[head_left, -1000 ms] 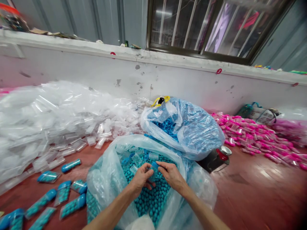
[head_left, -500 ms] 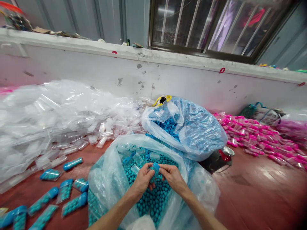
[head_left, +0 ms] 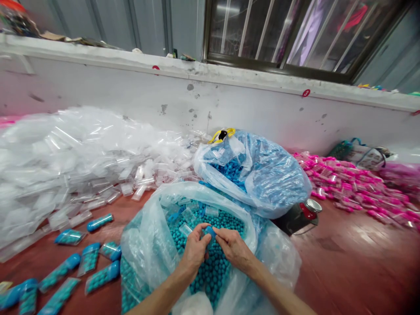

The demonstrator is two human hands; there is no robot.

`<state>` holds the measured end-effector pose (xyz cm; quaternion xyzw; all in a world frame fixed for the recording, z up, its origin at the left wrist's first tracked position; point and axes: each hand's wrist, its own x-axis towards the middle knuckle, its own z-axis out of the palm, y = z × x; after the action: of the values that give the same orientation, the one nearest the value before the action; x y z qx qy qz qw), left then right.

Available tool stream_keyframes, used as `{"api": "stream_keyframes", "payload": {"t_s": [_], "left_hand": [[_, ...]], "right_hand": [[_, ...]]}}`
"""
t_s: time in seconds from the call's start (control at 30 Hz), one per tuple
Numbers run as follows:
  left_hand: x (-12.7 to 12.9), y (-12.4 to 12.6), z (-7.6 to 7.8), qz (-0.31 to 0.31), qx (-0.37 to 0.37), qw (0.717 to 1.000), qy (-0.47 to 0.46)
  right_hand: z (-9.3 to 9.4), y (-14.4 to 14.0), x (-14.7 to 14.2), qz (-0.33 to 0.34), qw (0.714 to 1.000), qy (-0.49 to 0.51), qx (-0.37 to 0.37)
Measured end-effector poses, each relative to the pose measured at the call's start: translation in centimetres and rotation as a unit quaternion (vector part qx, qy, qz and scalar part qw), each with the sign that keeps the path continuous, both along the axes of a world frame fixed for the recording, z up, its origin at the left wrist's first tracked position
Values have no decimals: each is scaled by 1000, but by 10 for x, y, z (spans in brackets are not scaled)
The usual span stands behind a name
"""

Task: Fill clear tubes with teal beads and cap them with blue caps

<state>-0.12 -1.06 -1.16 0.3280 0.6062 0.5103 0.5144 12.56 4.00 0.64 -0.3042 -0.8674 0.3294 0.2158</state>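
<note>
Blue cap (head_left: 210,231) in fingers (head_left: 223,235) | red floor (head_left: 354,258) | white wall (head_left: 262,111) | barred window (head_left: 252,35)

Head-worn view, forward and down, bead bag (head_left: 144,234) close, wall (head_left: 256,113) beyond

Bare forearms (head_left: 173,280) taper to slim, bare fingers (head_left: 222,233).

So the blue cap (head_left: 210,231) is kinda slanted, pinched between fingers (head_left: 206,239) and partly covered. It's right over loose teal beads (head_left: 213,280).
</note>
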Motion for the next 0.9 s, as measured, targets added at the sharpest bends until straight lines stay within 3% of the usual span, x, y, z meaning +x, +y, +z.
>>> {"api": "stream_keyframes", "payload": {"t_s": [0.07, 0.13, 0.2, 0.3, 0.37, 0.43, 0.5, 0.6, 0.73, 0.9], "left_hand": [[-1, -2, 2, 0, -1, 1000, -6], [-4, -3, 4, -23, 0, 1000, -19], [-10, -5, 8, -64, -1, 997, -40], [-18, -7, 12, -116, -5, 992, -57], [-21, -8, 12, -129, -1, 991, -46], [-21, -9, 9, -132, 5, 991, -18], [-19, -10, 7, -123, 13, 992, 9], [-15, -10, 6, -78, 30, 996, 24], [-12, -8, 13, -24, 93, 995, -1], [-10, -8, 18, -73, 106, 988, -82]], "right_hand": [[2, 0, 3, 13, 1000, 0, 7], [5, 3, 8, 23, 999, 16, -31], [7, 10, 12, 20, 990, 40, -137], [8, 22, 11, -16, 942, 94, -321], [6, 26, 6, -53, 920, 131, -366], [5, 25, 0, -76, 922, 149, -351], [7, 18, -5, -66, 944, 132, -295], [12, 5, -7, -10, 975, 50, -218], [14, -9, -12, 17, 984, -40, -173], [14, -15, -16, -11, 993, -44, -106]]}}
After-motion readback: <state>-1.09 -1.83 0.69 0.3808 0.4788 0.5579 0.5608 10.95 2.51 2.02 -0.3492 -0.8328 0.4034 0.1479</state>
